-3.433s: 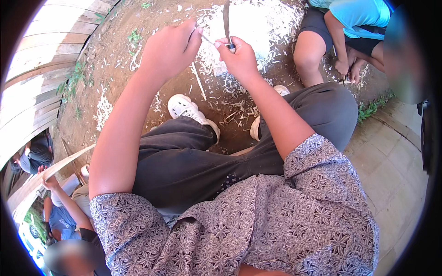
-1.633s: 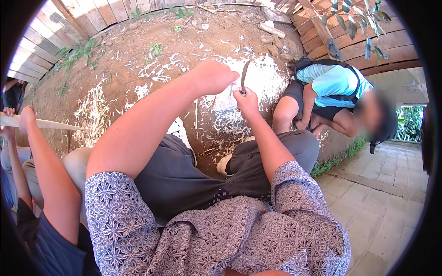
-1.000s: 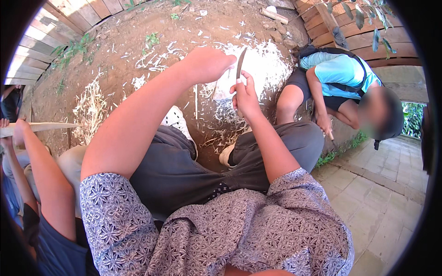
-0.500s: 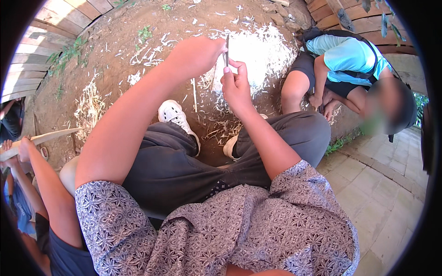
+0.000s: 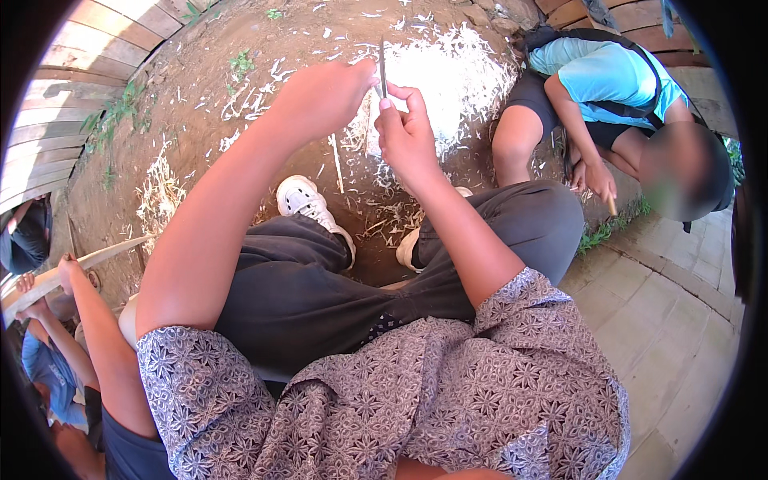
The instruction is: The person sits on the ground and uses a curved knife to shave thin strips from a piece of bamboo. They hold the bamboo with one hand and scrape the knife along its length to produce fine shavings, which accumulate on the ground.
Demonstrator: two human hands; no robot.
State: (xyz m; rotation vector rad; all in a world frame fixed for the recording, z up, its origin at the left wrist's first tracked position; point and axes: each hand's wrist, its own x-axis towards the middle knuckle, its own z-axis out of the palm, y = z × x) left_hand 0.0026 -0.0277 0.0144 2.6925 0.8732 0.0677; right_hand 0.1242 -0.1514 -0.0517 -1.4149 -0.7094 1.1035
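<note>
Both my hands are raised out in front of me, close together over pale shavings. My right hand [image 5: 408,142] is closed around a thin dark knife [image 5: 382,64], thumb against the lower end of the blade; its handle is hidden in my fingers. The blade points away from me. Just left of it, my left hand [image 5: 324,96] is closed, fingertips pinched beside the blade. A small pale sliver shows between the hands, but what my left fingers grip is too small to make out.
Bright shavings [image 5: 448,88] are heaped on the dirt ground beyond my hands. A pale thin stick [image 5: 337,164] lies left of the heap. At right crouches a person in a blue shirt [image 5: 616,80], holding a short wooden piece [image 5: 612,205]. At left, other hands grip a long pale strip [image 5: 104,254].
My hands and the knife have shifted slightly left in view. The person at right has moved a hand outward, showing a wooden piece. The long strip at left sits lower.
</note>
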